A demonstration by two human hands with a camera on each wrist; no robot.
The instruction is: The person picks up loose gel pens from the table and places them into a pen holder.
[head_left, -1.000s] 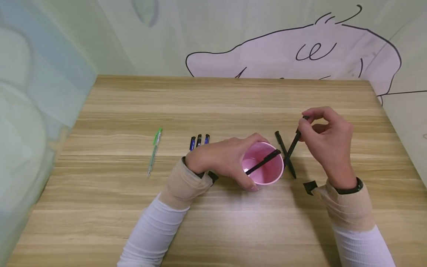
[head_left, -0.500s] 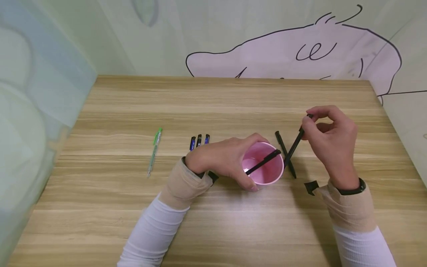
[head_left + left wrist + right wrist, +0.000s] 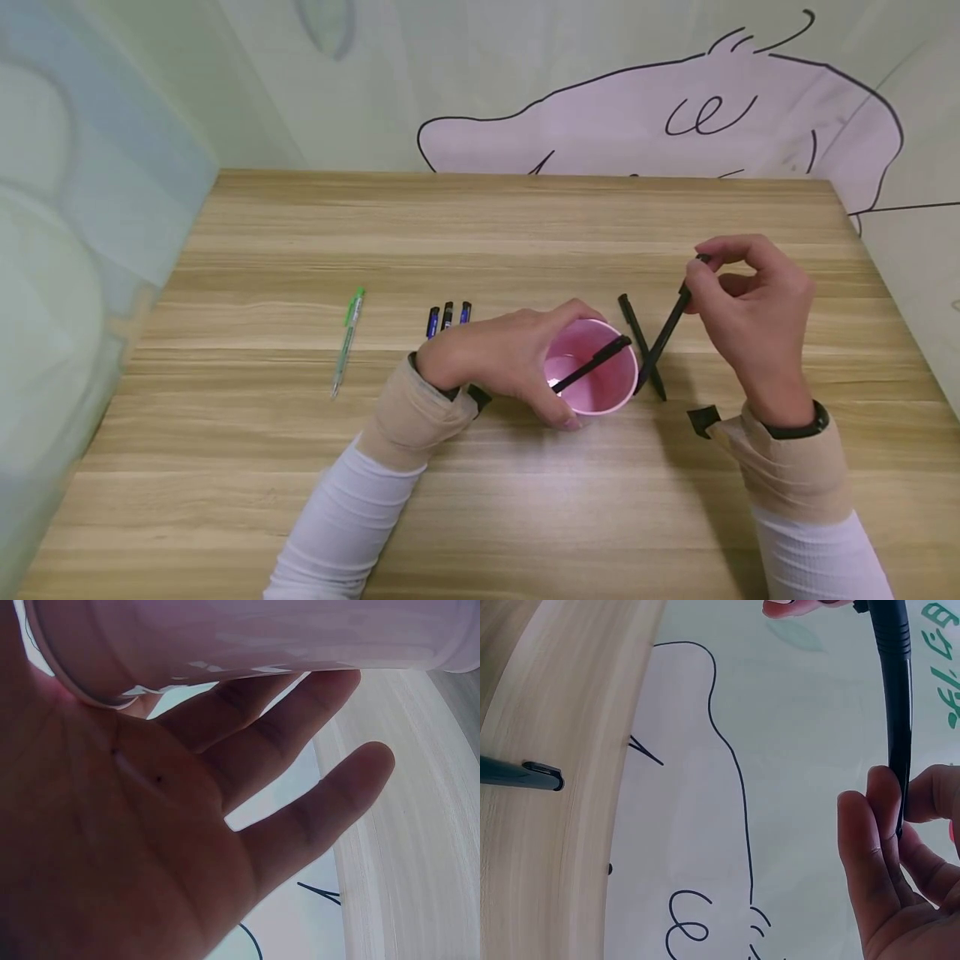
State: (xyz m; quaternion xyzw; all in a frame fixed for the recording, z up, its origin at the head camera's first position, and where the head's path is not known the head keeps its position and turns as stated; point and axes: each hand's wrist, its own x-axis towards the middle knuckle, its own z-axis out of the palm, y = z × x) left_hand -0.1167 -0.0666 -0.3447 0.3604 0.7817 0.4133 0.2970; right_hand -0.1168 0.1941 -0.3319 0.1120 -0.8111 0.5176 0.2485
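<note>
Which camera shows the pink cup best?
The head view: you see into the cup, with a pen inside. The left wrist view shows part of its outside, up close; in the right wrist view I can't make it out.

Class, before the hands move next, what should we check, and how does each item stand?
1. Left hand grips the pink cup: ok.
2. Right hand grips the held black pen: ok.
3. Held black pen inside the pink cup: not ok; its lower end shows outside.
4. Room in the pink cup: ok; one leaning black pen shows inside.
5. Lying black pen clear of the held one: cannot tell; they cross in the head view.
</note>
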